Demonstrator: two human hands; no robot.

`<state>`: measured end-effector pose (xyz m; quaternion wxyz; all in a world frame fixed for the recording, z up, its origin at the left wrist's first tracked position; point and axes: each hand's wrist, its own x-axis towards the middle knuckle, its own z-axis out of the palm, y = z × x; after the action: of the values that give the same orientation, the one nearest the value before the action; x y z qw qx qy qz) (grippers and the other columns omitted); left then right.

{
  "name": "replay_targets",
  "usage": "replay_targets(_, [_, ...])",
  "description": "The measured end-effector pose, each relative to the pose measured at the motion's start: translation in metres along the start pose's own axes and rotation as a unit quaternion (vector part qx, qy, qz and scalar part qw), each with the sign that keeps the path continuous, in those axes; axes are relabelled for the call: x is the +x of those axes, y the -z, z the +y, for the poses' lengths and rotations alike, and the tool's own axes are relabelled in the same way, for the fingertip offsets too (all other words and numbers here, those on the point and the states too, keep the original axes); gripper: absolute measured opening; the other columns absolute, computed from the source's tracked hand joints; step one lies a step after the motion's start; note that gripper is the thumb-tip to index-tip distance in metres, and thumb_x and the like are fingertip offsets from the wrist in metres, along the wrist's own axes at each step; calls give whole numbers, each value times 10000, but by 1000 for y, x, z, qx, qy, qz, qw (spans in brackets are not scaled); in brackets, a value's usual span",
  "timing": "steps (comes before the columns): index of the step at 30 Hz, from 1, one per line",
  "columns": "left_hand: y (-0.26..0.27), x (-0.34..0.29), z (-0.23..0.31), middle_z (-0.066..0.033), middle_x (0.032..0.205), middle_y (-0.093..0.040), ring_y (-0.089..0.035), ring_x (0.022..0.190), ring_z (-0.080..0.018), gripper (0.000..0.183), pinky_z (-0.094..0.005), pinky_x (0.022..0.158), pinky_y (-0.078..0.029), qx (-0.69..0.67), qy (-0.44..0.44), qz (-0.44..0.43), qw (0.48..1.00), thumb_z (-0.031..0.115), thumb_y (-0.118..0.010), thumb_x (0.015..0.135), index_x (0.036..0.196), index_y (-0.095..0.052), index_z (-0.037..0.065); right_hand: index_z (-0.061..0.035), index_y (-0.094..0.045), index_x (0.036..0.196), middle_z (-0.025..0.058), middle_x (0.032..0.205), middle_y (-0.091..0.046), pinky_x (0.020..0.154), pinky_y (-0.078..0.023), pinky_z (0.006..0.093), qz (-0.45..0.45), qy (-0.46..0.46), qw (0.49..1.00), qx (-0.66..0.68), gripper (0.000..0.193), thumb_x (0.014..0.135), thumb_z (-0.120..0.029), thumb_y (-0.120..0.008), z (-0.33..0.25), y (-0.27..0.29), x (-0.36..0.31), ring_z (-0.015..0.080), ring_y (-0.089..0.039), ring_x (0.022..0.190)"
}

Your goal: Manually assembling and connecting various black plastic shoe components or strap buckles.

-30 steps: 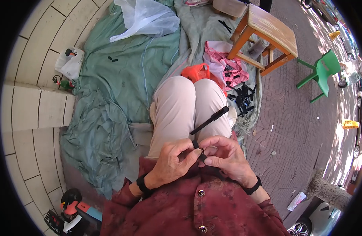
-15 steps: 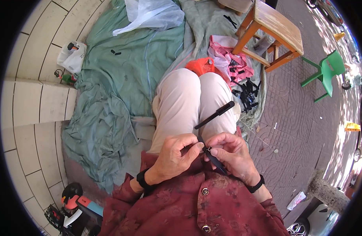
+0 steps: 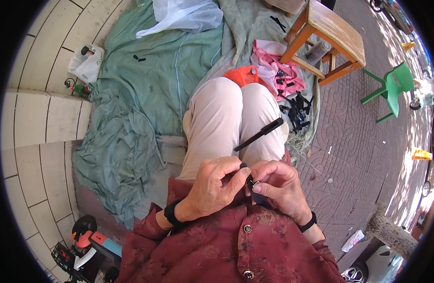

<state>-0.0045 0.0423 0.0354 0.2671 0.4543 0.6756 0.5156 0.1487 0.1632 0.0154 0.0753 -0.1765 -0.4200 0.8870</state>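
Fingers of your left hand (image 3: 216,184) are pinched, thumb to forefinger, on the upper part of a black strap (image 3: 261,198). Your right hand (image 3: 280,189) clamps the same strap lower down, its thumb against a small shiny metal piece (image 3: 255,184); how that piece is attached is too small to tell. The strap sits between your two hands, in front of your dark red shirt (image 3: 203,245), with its lower part showing beneath your right thumb. Just beyond your fingertips, a black pen-like stick (image 3: 259,134) lies slantwise across your pale trousers (image 3: 214,113). Past your knees is a red plastic bag (image 3: 241,75), and to its right a heap of black pieces (image 3: 298,111) rests near pink checked cloth (image 3: 263,51).
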Motion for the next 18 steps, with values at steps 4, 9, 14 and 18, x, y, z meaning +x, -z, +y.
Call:
replay_targets(4, [-1,-1,0,-99,604,-432,-425,496,-230,213,-354,482,-334,-37,5,12,999,35,-624,872,724,-488,-36,28,-601,1000,122,1058,-625,670,-566,262,2,-2,1000,30,121,885,50,-631,-4,-4,-2,165,-663,828])
replay_targets(9, [3,0,6,-94,604,-415,-410,498,-219,221,-351,485,-316,-35,6,-4,999,28,-627,874,724,-478,-36,41,-599,1005,139,1067,-624,692,-571,268,11,27,999,29,128,883,68,-625,-2,-8,-5,171,-663,831])
replay_targets(14, [6,3,11,-88,589,-428,-413,496,-205,257,-339,493,-319,-29,31,-7,999,73,-613,899,697,-496,-35,49,-603,992,138,1051,-613,680,-550,244,21,85,996,-10,127,874,93,-621,3,-10,-5,158,-659,815])
replay_targets(18, [5,5,15,-74,572,-469,-444,486,-189,288,-323,491,-334,-16,31,-1,999,99,-611,908,670,-516,-32,58,-602,978,129,1034,-607,667,-539,235,38,102,994,-32,140,856,127,-602,0,-16,-7,145,-651,801])
